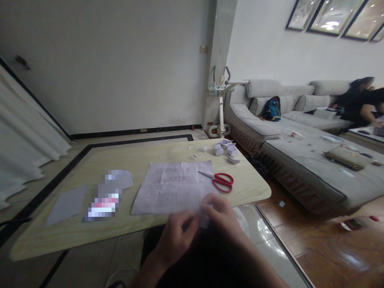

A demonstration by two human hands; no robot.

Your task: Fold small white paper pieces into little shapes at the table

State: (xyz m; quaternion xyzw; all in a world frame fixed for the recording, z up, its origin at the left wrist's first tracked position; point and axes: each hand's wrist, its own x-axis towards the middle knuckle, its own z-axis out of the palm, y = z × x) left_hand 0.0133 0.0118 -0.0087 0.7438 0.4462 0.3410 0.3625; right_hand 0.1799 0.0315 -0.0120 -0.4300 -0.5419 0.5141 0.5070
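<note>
Close to the table's near edge, my left hand (183,232) and my right hand (219,210) meet with fingers pinched together. Between them is a small pale piece of paper (204,221), mostly covered by the fingers and blurred. Just beyond the hands lies a large creased sheet of paper (171,188) with faint print. Red-handled scissors (222,182) rest over its right edge, blades slightly apart and pointing left. Several folded paper pieces (226,149) sit together at the table's far right corner, with small paper scraps (198,149) to their left.
The pale wooden table (99,160) also bears a blank sheet (66,205) and a pixelated item (103,206) on the left. To the right is a grey sofa (300,136) with a blue backpack (272,109). A person in dark clothes (358,100) sits at its far end.
</note>
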